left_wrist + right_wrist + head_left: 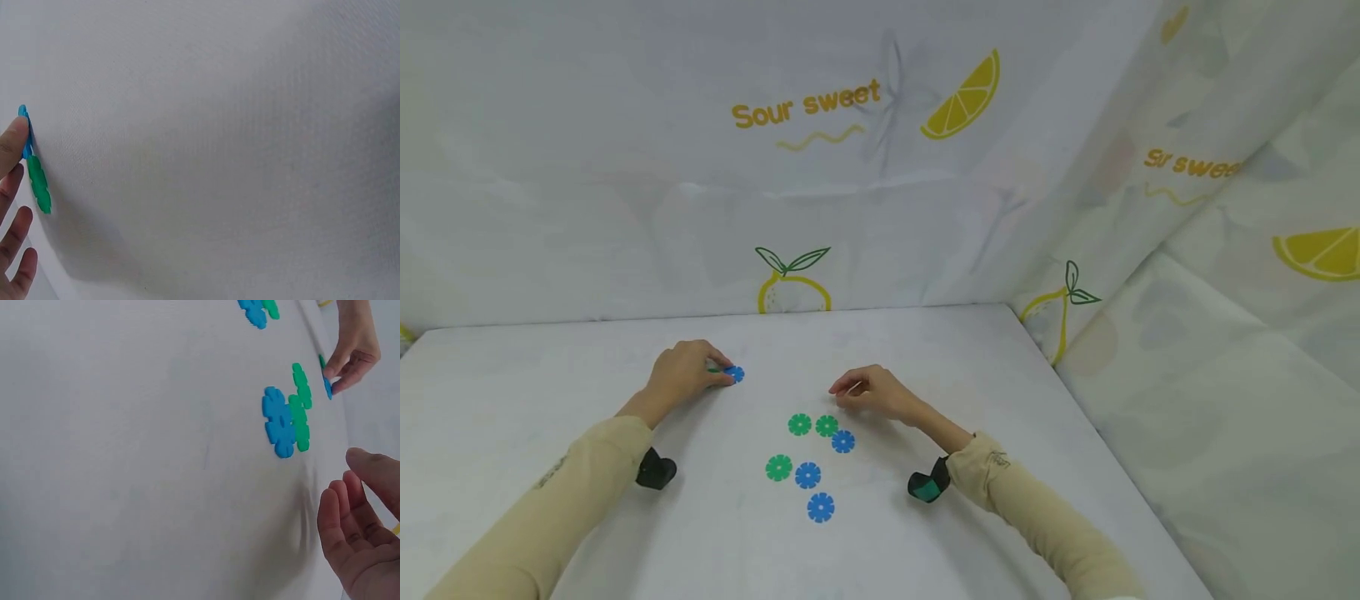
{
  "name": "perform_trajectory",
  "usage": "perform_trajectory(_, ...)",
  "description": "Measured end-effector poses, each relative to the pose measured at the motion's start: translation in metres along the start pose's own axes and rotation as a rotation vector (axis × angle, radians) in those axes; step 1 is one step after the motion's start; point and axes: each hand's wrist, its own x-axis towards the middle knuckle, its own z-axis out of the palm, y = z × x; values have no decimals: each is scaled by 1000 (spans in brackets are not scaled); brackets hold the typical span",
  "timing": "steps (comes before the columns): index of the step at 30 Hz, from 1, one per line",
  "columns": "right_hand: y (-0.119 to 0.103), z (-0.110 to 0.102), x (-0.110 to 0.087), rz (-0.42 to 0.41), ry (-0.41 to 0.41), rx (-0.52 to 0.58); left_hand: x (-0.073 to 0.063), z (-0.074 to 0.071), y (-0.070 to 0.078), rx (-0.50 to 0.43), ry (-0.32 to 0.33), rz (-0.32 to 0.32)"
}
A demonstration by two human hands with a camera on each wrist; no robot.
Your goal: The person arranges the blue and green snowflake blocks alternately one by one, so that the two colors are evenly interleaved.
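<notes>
My left hand pinches a blue notched disc between thumb and fingers, low over the far left of the table. A green notched disc adjoins the blue one in the left wrist view; whether the two are slotted together I cannot tell. My right hand is bent above the table with nothing between its fingers. Nearest to it lie a green disc and a blue disc, touching or overlapping, with another green disc just left of them.
Closer to the front of the white table lie a green disc and two blue discs, one beside it and one nearer. Black wrist devices sit under both sleeves. A lemon-print curtain hangs behind the table and along its right.
</notes>
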Motion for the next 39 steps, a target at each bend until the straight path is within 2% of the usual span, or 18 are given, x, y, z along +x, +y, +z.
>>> perform_trajectory(6,10,-2,-7,-114,-68,-58,1,-1,1,3,-4,6)
perform_trajectory(11,16,-5,-4,-205,-157,-82,-1,-2,1,10,7,23)
perform_trajectory(19,13,-12,9,-275,-263,-178,-1,-3,0,-4,8,44)
perform_trajectory(25,9,-11,22,-289,-332,-254,-2,-3,1,2,32,45)
perform_trajectory(32,2,-12,31,-313,-431,-293,2,-3,3,19,-5,27)
perform_trajectory(39,-2,-9,36,-271,-484,-307,3,-4,3,33,-8,16)
